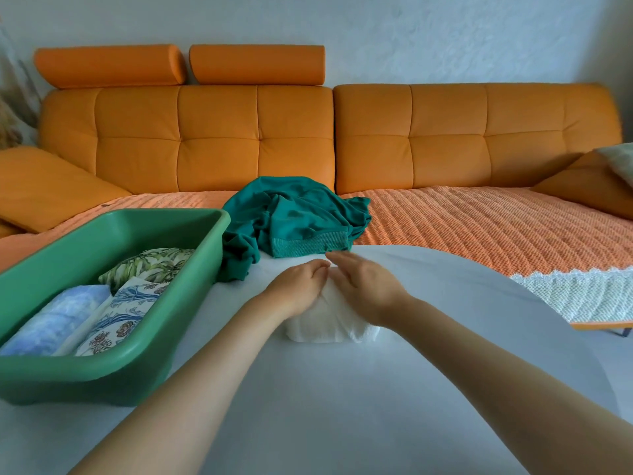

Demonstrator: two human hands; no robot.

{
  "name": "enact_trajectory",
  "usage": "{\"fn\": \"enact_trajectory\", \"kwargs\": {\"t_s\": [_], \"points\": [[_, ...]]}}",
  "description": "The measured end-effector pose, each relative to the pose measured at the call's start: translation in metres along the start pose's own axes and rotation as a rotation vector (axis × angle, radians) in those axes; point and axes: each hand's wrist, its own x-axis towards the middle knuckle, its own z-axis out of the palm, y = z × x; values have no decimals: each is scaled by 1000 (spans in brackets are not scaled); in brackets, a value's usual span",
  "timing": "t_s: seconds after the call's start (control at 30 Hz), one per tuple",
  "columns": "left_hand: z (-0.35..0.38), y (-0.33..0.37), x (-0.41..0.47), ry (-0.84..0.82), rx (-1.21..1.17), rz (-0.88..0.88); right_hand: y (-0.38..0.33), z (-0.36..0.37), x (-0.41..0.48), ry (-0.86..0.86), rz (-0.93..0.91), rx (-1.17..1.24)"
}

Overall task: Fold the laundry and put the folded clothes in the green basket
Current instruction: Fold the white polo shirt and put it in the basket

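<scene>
Hands meet mid-table: your left hand (pixel 297 286) and right hand (pixel 369 290) both sit on the white cloth (pixel 325 325), a small thick bundle lying on the white table (pixel 394 399). Both forearms reach in from the bottom edge and converge, wrists low, palms down. Left fingers are bent at the knuckles and curl down into the top of the cloth, gripping it. Right fingers are straight and close together, angled forward and to the left, and lie flat over the bundle with the tips past its far edge. The two hands touch or nearly touch at the fingers; can't tell which. The teal garment (pixel 294 221) is unfolded and crumpled just beyond your hands, straddling the far table edge and the orange throw (pixel 462 224), with its ribbed hem right by your right fingertips. The green basket (pixel 102 370) is on the table to your left, apart from your left arm, its far corner against the teal garment. Inside it are a blue roll (pixel 51 320), a floral folded piece (pixel 120 317) beside that, and a leaf-print piece (pixel 150 265) behind them. The orange sofa (pixel 219 138) runs across the back.
</scene>
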Motion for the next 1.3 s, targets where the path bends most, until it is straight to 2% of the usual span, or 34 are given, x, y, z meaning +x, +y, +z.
{"fn": "enact_trajectory", "kwargs": {"t_s": [0.07, 0.17, 0.27, 0.37, 0.43, 0.5, 0.57, 0.73, 0.83, 0.93, 1.0, 1.17, 1.23, 1.3], "points": [[3, -9, 11, -46, -198, -82, 1, 5, -1, -239, 102, 36], [9, -17, 17, -48, -331, -116, 8, 4, 4, -327, 229, 99], [7, -16, 13, 119, -215, -66, 16, 7, 10, -299, 307, 209], [4, -12, -5, 336, -94, 127, 24, 9, 13, -271, 371, 325], [7, -16, -15, 281, -57, 205, 28, 9, 16, -231, 431, 419], [11, -22, -21, 129, -128, 135, 28, 8, 20, -183, 481, 463], [13, -28, -24, 51, -247, 67, 26, 8, 22, -165, 525, 477], [23, -24, -31, 122, -372, 45, 26, 10, 26, -15, 662, 475], [26, -25, -33, 150, -355, 63, 30, 10, 29, 33, 664, 425], [25, -32, -32, 108, -328, 54, 40, 6, 28, 144, 694, 327], [25, -35, -31, 86, -316, 77, 45, 6, 25, 138, 697, 262], [11, -23, -27, 159, 4, 251, 46, 5, 23, 70, 624, 276], [3, -11, -29, 143, 78, 253, 42, 0, 22, 118, 562, 284], [0, -6, -30, 66, 153, 206, 37, -7, 18, 171, 484, 169]]}}
